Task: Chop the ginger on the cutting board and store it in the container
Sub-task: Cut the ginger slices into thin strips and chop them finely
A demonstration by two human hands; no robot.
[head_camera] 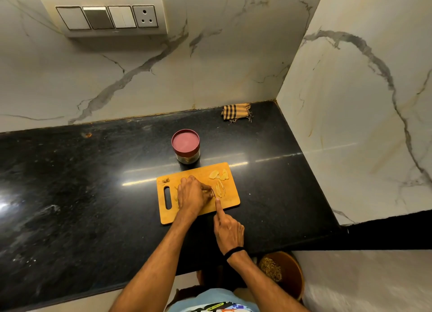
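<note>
Ginger (220, 190) lies in strips on the cutting board (230, 200) just right of the left hand (192, 193), whose curled fingers pin another piece; right hand (229, 232) grips the knife (213, 192), forefinger extended, container (185, 148) behind.

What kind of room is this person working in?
Most likely a home kitchen: a black stone counter, a wooden cutting board with sliced ginger on it, and a wall socket panel above.
</note>
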